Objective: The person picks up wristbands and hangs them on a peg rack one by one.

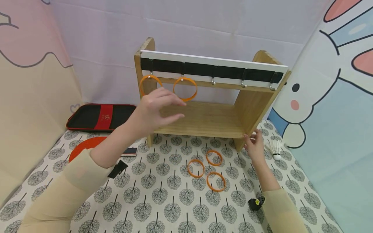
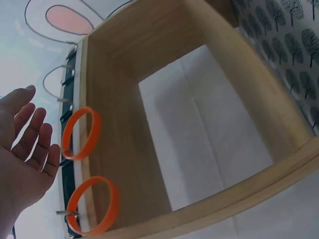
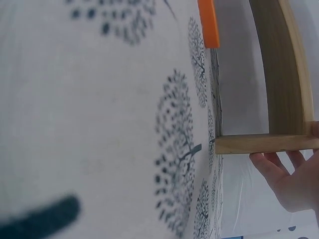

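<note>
A wooden rack [image 1: 204, 118] stands at the back, its white-and-black front rail [image 1: 214, 58] carrying several metal hooks. Two orange rings hang there: a left ring [image 1: 141, 87] and a right ring [image 1: 196, 91]. In front of these hanging rings is my left hand [image 1: 155, 106], fingers loosely bent, thumb apart, holding nothing. The left wrist view has the hand [image 2: 25, 154] beside the hooks, apart from both rings. Down at the rack's right side panel, my right hand [image 1: 254, 147] grips the lower edge; in the right wrist view fingers [image 3: 271, 172] lie against the wood.
Three orange rings lie on the tree-patterned cloth [image 1: 172, 207], one of them a front ring [image 1: 216, 190]. A shuttlecock [image 1: 275, 149] lies right of the rack. On the left are a black-and-red case [image 1: 84, 118], a red disc [image 1: 84, 145] and a small dark flat object [image 1: 130, 151].
</note>
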A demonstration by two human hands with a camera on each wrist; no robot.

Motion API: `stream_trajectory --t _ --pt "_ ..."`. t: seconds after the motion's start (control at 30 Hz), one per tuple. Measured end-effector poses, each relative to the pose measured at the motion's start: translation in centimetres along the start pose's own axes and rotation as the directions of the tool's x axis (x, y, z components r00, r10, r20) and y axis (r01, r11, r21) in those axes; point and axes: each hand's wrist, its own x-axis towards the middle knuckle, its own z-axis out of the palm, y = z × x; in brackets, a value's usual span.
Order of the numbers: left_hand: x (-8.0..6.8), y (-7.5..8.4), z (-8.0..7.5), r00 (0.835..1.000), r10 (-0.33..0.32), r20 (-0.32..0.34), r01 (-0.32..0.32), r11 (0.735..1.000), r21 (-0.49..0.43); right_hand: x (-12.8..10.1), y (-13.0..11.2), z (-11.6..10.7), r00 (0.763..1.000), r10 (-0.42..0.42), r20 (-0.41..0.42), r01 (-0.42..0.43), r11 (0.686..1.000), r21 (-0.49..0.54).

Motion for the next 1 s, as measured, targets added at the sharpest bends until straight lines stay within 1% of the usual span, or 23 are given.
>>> stream_trajectory --t 0.17,0.27,0.37,0.43,0.57,0.67,0.73,0.83,0.93,1.0 --pt "-2.5 -0.5 2.7 0.996 -0.052 0.073 0.055 0.998 -0.039 -0.3 -0.6 -0.2 1.0 0.027 0.013 -0.027 1.0 -0.007" --pt "-4.2 -0.9 4.5 0.989 -0.1 0.111 0.11 0.99 -0.086 -0.4 -0.4 -0.1 1.0 0.015 0.002 -0.015 1.0 -0.005" --pt "-5.9 -1.1 6.2 0.976 -0.152 0.155 0.17 0.979 -0.109 -0.4 0.1 0.0 1.0 -0.009 0.003 0.009 1.0 -0.013" --pt "-6.9 -1.2 7.1 0.967 -0.178 0.182 0.201 0.973 -0.116 -0.4 0.1 0.0 1.0 -0.01 0.005 0.01 1.0 -0.011" --pt "-8.6 -1.6 9.0 0.94 -0.228 0.255 0.259 0.961 -0.095 -0.5 -0.2 -0.1 1.0 -0.01 0.019 0.01 1.0 0.008" --pt "-9.9 -2.2 10.5 0.908 -0.253 0.334 0.287 0.956 -0.055 -0.4 -0.1 -0.1 1.0 -0.014 0.013 0.014 1.0 0.013" --pt "-10.7 -2.7 11.6 0.88 -0.268 0.392 0.312 0.949 -0.052 -0.3 0.1 -0.1 1.0 -0.014 0.006 0.014 1.0 0.003" --pt "-11.7 -3.3 13.0 0.827 -0.303 0.474 0.375 0.925 -0.063 -0.1 0.3 -0.1 1.0 -0.009 0.007 0.009 1.0 -0.005" --pt "-12.4 -3.7 14.0 0.761 -0.346 0.548 0.452 0.89 -0.065 -0.5 -0.6 -0.1 1.0 0.003 0.011 -0.003 1.0 0.009" --pt "-12.8 -3.9 14.5 0.721 -0.36 0.592 0.483 0.874 -0.057 -1.0 -1.5 -0.1 1.0 0.01 0.016 -0.01 1.0 0.018"
